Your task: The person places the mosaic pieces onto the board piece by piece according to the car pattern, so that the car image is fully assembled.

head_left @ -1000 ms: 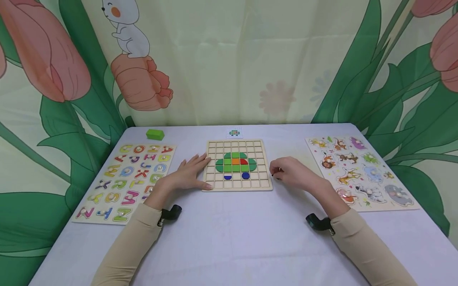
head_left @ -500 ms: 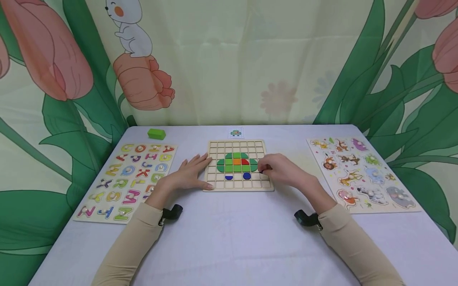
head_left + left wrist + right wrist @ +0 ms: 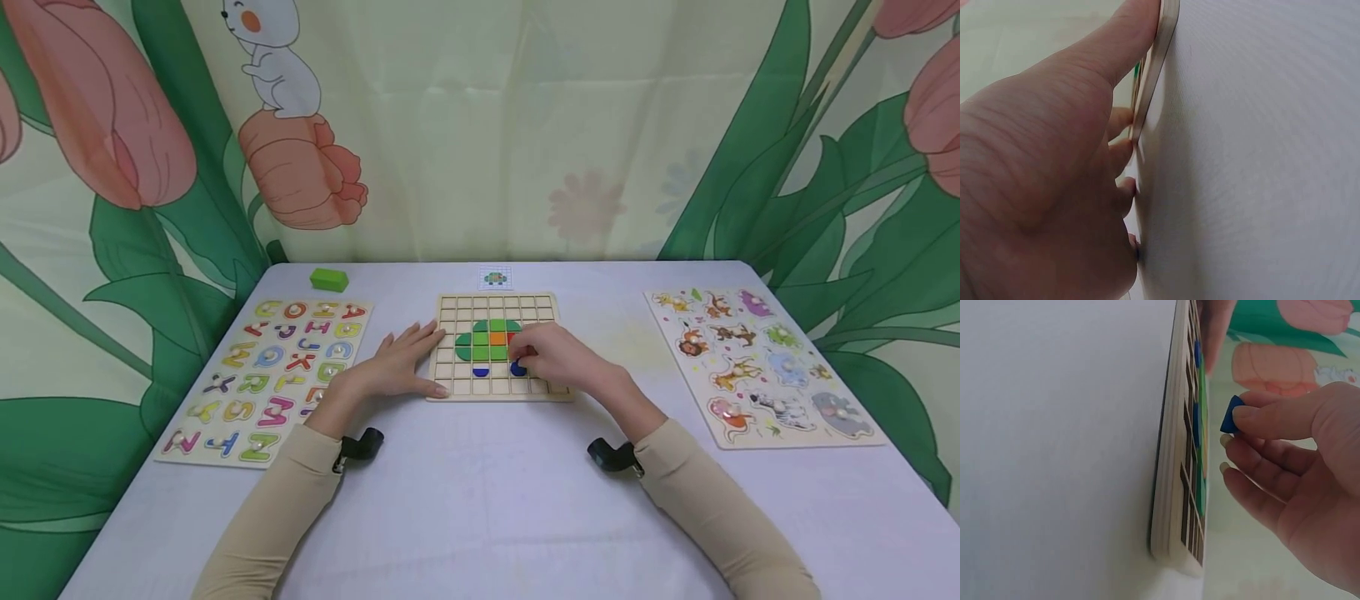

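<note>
In the head view, my left hand (image 3: 393,367) rests against the left edge of a wooden grid board (image 3: 540,310), its fingers spread and thumb at the near corner. My right hand (image 3: 558,358) is over the board's right half. In the right wrist view its thumb and finger pinch a small blue wedge-like tile (image 3: 1230,417), held apart from the board. Green, orange and red tiles form a rounded shape on the grid, and green tiles (image 3: 480,352) show left of my right hand. Below them sit a blue half-round tile (image 3: 481,372) and another blue tile (image 3: 517,368), partly covered by my fingers.
A small picture card (image 3: 495,277) lies behind the board. To the left are a letter puzzle board (image 3: 198,458) and a green block (image 3: 329,280). An animal puzzle board (image 3: 795,440) lies on the right. A printed curtain hangs behind the table.
My right hand has moved left from beside the board to over its right half, carrying the blue tile. My left hand has stayed at the board's left edge.
</note>
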`<state>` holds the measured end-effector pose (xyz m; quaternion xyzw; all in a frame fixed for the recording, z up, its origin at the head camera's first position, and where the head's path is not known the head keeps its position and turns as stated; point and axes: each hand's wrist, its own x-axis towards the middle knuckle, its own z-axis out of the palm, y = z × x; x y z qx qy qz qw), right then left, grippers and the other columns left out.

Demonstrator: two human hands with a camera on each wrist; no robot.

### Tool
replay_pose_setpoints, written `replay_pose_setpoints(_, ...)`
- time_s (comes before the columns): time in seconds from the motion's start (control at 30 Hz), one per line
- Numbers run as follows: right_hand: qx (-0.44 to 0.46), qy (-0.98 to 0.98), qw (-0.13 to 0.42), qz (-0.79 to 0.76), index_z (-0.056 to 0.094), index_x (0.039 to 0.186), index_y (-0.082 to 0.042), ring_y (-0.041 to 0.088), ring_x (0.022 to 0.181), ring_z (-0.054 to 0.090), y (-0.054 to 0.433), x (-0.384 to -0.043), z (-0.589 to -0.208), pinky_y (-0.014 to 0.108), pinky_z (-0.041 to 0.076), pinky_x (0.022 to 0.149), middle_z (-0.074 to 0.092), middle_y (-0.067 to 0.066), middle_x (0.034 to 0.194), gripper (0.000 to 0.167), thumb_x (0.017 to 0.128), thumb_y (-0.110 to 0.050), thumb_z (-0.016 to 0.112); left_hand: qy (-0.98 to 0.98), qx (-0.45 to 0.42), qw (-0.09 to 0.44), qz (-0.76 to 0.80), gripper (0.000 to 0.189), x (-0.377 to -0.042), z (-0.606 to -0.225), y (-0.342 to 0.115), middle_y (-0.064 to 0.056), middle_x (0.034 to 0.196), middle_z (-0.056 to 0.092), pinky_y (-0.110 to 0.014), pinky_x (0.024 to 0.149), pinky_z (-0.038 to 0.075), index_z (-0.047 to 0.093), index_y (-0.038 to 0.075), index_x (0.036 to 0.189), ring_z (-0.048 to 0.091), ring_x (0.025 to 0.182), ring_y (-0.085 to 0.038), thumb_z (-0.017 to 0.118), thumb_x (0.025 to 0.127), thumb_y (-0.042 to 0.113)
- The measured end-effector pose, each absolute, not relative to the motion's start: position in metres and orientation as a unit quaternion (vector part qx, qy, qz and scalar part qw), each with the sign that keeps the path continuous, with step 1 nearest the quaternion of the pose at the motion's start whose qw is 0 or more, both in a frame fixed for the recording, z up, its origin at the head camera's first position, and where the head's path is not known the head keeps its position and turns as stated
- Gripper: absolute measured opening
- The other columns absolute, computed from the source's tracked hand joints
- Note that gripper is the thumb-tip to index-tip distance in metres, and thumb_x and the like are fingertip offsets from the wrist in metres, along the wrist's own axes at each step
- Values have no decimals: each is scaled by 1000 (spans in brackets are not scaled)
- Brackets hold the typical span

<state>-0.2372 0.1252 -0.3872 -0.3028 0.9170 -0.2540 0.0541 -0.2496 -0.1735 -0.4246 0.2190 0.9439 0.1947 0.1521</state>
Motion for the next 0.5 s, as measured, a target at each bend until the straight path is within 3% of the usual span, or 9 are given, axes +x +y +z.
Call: replay_pose_setpoints(0.5, -302, 912, 57, -273, 77, 91, -13, 13, 84, 61, 85, -247, -394, 30, 54, 78, 73, -2, 90, 20, 90, 0, 62, 945, 216, 153, 193, 110, -251, -426, -175, 6, 170, 3, -60, 124, -3, 16, 27, 161, -4, 158, -25, 70, 75, 72)
